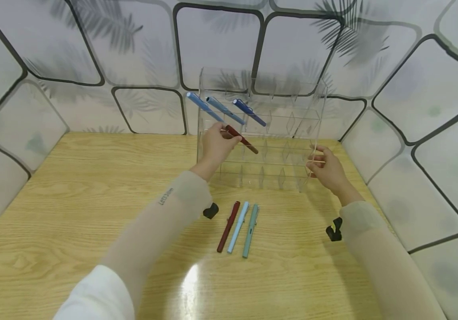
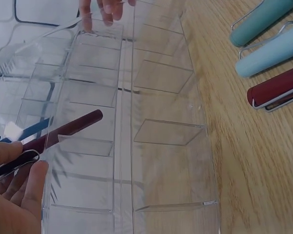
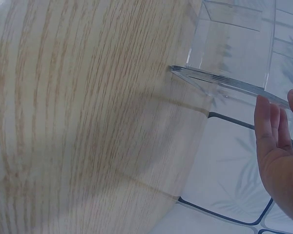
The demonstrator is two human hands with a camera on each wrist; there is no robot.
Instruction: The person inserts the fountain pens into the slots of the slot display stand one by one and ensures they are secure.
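A clear tiered pen rack (image 1: 260,166) with small dividers stands at the back of the table. My left hand (image 1: 217,149) pinches a dark red pen (image 1: 244,141) by its clipped end, and the other end slants down over a middle tier. In the left wrist view, the dark red pen (image 2: 73,129) lies across the divider of a slot. At the rack's right side, my right hand (image 1: 326,169) grips the edge of the side panel (image 3: 234,84) between thumb and fingers. Three blue pens, a light one (image 1: 205,106), a medium one (image 1: 225,110) and a dark one (image 1: 249,112), rest on an upper tier.
In front of the rack, another dark red pen (image 1: 229,226), a light blue pen (image 1: 238,227) and a green pen (image 1: 251,231) lie side by side on the wooden table (image 1: 93,213). Patterned panels (image 1: 217,49) enclose the back and sides.
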